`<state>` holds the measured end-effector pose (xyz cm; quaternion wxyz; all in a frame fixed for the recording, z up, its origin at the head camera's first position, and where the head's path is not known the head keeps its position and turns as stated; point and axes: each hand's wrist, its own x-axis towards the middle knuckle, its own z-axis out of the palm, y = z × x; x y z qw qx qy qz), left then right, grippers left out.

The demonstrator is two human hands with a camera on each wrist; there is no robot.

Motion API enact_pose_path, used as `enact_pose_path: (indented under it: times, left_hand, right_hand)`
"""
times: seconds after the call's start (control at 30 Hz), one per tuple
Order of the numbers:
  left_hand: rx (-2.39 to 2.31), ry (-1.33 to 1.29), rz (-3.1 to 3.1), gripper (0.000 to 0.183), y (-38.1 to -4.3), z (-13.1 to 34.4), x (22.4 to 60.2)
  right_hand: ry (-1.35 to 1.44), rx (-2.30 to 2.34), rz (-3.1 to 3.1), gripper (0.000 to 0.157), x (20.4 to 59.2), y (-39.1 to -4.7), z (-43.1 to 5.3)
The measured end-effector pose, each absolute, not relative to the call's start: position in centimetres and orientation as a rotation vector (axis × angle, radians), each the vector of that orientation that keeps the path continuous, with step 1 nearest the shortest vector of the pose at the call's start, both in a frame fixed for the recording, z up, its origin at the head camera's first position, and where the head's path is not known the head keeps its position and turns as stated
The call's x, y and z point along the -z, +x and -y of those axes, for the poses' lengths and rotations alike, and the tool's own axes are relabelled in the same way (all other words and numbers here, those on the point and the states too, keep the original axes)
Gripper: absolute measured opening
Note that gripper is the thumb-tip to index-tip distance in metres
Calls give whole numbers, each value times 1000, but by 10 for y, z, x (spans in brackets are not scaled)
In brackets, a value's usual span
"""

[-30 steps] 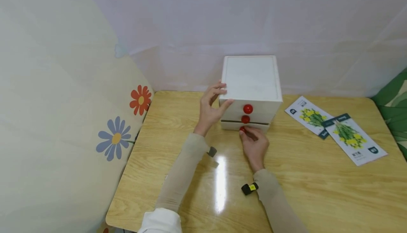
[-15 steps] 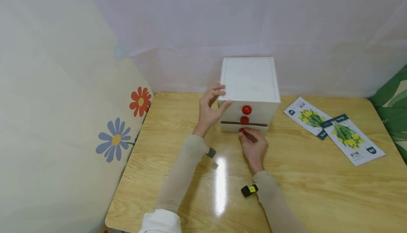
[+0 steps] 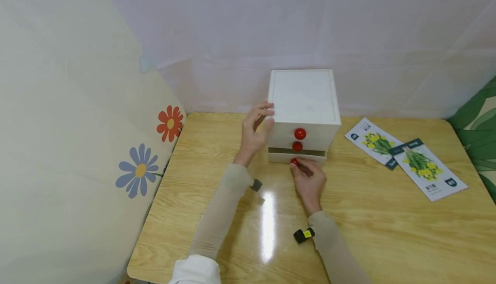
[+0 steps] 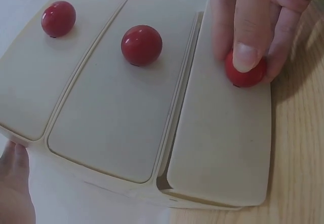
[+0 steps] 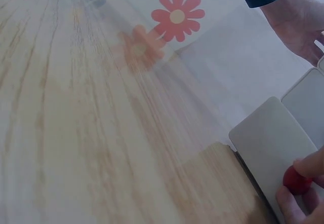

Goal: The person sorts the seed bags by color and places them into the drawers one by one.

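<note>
A white mini chest with three drawers [image 3: 302, 96] stands at the back of the table, a round red knob on each drawer front. My right hand [image 3: 310, 185] pinches the knob [image 4: 246, 78] of the bottom drawer [image 3: 277, 158]. That drawer is pulled out a little, leaving a dark gap above its front. The upper two drawers are closed, their knobs [image 4: 142, 45] untouched. My left hand [image 3: 252, 135] rests against the chest's left side, fingertips at its top edge. In the left wrist view its fingers [image 4: 20, 158] touch the side wall. The drawer's inside is mostly hidden.
Two overlapping cards with yellow flowers [image 3: 430, 170] lie on the wooden table [image 3: 368, 232] to the right of the chest. A pale cloth [image 3: 232, 25] hangs behind, and a flower-printed sheet [image 3: 77, 146] borders the left edge.
The bottom drawer has come further out toward me, with my right hand pulling its knob. My left thumb has shifted off the front top edge toward the corner.
</note>
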<state>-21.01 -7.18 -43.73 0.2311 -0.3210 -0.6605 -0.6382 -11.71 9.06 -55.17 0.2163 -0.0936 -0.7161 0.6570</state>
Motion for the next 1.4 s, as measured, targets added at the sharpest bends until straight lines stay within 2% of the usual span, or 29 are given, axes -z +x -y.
enact_pose_path:
  times: [0.07,0.4,1.4]
  left_hand:
    - [1755,-907,1800,13,-211,72,436]
    - [1788,-895,1784,16,-215,74,439]
    - [1788,-909,1705,15,-216,70,441]
  right_hand:
    - [-259,-1821,1992,25,543,-113,-90]
    - [-296,-1883,1922,26,577,-123,-92]
    - [-267,-1912,1873,24,579,-107,-93]
